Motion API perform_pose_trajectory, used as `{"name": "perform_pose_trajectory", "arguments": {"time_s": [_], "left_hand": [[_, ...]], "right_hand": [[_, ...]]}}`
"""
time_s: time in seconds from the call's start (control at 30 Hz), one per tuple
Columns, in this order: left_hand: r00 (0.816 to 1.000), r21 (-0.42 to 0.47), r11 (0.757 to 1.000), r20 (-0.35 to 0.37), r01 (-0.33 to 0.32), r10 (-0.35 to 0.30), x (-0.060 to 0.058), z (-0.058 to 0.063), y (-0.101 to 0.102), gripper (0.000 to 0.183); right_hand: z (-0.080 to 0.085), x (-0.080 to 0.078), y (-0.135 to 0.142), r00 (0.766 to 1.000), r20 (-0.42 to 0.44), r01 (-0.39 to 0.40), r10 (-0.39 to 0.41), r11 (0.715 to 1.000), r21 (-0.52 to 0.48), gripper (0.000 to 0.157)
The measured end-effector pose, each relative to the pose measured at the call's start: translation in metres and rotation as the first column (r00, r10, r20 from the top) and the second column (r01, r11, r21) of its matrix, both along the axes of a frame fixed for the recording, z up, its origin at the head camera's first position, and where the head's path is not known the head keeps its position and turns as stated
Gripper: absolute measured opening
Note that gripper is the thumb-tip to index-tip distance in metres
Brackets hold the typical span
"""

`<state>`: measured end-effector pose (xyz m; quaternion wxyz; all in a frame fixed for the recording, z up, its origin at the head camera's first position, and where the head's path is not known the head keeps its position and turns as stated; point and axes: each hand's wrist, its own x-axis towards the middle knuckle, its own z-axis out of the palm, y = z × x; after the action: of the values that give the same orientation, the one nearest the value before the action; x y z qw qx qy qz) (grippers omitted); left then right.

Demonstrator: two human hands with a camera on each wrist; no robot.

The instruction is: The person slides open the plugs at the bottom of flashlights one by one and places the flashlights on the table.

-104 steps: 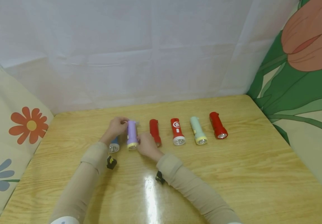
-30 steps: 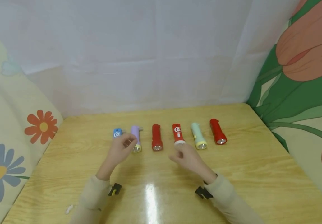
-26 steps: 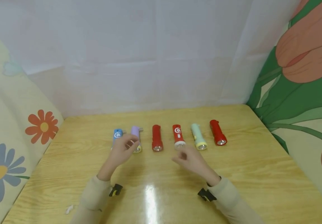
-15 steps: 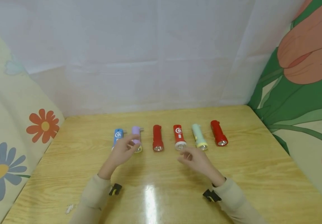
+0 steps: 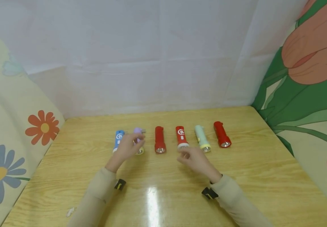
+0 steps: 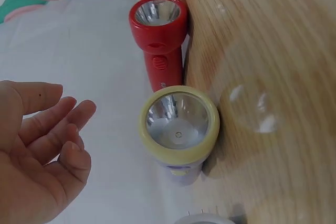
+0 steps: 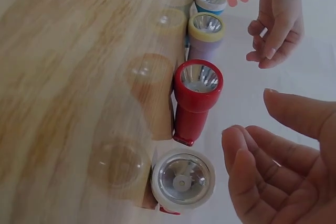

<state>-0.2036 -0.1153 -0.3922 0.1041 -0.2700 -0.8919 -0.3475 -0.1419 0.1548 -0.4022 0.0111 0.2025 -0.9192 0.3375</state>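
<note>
Purple flashlight (image 6: 179, 129) lying on the table (image 5: 265, 164), between the blue flashlight (image 5: 118, 140) and the plain red flashlight (image 5: 159, 140), just beside the left hand (image 5: 127, 145) but apart from it. Looks likely to roll into its blue neighbour if brushed by that loosely bent, unladen hand. Near the red-and-white flashlight (image 5: 181, 137), right hand (image 5: 194, 160) also relaxed, gripping nothing; could knock that flashlight askew by dipping too low.

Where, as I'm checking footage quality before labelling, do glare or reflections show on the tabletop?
Head view: a white glare streak on the glossy yellow wood-grain tabletop, near the bottom edge; left wrist view: pale reflected spots right of the lilac plastic flashlight with a yellow rim; right wrist view: a mirrored shape left of the plain red plastic flashlight.
</note>
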Motion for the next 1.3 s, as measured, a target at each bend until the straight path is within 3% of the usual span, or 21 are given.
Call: {"name": "perform_pose_trajectory", "arguments": {"time_s": [0.23, 0.4, 0.7, 1.07, 1.3], "left_hand": [[0.991, -0.075, 0.997, 0.124, -0.034, 0.043, -0.016, 0.003, 0.008, 0.015], [0.977, -0.108, 0.994, 0.208, -0.013, 0.035, -0.029, 0.006, 0.014, 0.015], [0.949, -0.105, 0.994, 0.314, 0.011, 0.023, -0.05, 0.005, 0.023, 0.016], [0.922, -0.121, 0.993, 0.386, 0.008, 0.039, -0.075, 0.0, 0.032, 0.018], [0.939, -0.165, 0.986, 0.343, 0.017, 0.041, -0.09, -0.002, 0.039, 0.022]], "right_hand": [[-0.006, -0.015, -0.009, 0.998, 0.055, 0.017, -0.019, 0.999, 0.034, 0.03], [-0.009, -0.025, -0.015, 0.996, 0.078, 0.039, -0.041, 0.999, 0.035, 0.037], [-0.012, -0.041, -0.03, 0.994, 0.101, 0.032, -0.034, 0.999, 0.027, 0.035], [-0.02, -0.047, -0.04, 0.988, 0.128, 0.076, -0.083, 0.996, 0.052, 0.033], [-0.018, -0.05, -0.044, 0.986, 0.14, 0.081, -0.093, 0.993, 0.089, 0.038]]}}
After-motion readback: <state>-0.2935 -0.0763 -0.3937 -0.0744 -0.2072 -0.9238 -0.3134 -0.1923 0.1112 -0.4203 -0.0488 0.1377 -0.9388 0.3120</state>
